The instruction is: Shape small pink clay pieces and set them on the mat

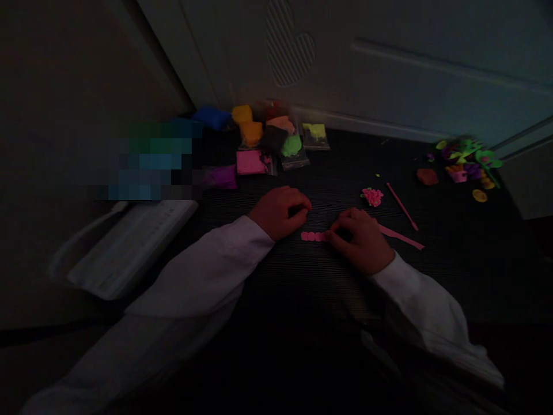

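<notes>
A short row of flat pink clay discs [311, 236] lies overlapping on the dark tabletop in front of me. My right hand [363, 239] rests at its right end, thumb and fingertips pinched together on the last disc. Just above the row's left end is my left hand [280, 213], its fingers curled and the thumb nearly meeting the index finger; whatever may be between them is too small to see. A long pink clay strip [404, 237] extends to the right from behind my right hand. Beyond that hand sit a cluster of small pink clay flowers [372, 197] and a thin pink modelling tool [401, 206].
Bags of coloured clay, including a pink one [250, 162] and a purple one [221, 177], lie at the back. A white power strip [133, 248] is at left. Colourful clay flowers [469, 155] and a reddish-brown lump [427, 176] stand at right. A white panel [328, 75] borders the back.
</notes>
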{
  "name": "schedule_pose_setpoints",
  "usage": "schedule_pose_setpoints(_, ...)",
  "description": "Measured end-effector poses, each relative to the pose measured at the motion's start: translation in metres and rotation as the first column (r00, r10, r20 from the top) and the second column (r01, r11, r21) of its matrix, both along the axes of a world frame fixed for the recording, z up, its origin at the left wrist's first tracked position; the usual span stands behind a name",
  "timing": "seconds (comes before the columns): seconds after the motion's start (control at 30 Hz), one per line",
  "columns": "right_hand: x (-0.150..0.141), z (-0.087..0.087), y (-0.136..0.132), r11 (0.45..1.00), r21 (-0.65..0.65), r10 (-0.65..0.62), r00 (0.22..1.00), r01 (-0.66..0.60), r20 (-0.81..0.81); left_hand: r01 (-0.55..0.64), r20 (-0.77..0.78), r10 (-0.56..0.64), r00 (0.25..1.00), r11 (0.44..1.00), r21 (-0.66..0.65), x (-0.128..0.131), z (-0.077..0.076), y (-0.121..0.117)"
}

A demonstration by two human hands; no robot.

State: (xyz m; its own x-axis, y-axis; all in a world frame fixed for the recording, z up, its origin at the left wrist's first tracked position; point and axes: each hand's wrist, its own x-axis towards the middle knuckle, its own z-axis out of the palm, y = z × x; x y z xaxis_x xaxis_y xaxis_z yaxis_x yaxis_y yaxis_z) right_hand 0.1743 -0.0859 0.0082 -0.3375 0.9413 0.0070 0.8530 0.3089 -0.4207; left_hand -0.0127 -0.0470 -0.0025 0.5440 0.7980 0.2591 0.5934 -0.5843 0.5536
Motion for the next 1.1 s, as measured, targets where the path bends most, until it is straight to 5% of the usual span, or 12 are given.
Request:
schedule_pose_setpoints(0.27,-0.001,0.000,0.000,1.000,0.017,0.002,1.000,-0.002,0.013,0.014,0.007,-0.014,1.000,1.000,0.018,0.000,0.001,0.000)
schedule_pose_setpoints(0.73,0.000,0.000,-0.002,0.999,0.044,0.014,0.999,-0.015,0.030,0.266,-0.012,-0.266,0.964,0.963,0.042,0.005,0.005,-0.010)
schedule_pose_setpoints(1.1,-0.001,0.000,-0.001,0.999,0.050,0.015,0.999,-0.016,0.034,0.303,-0.087,-0.300,0.950,0.953,0.027,0.005,0.003,-0.010)
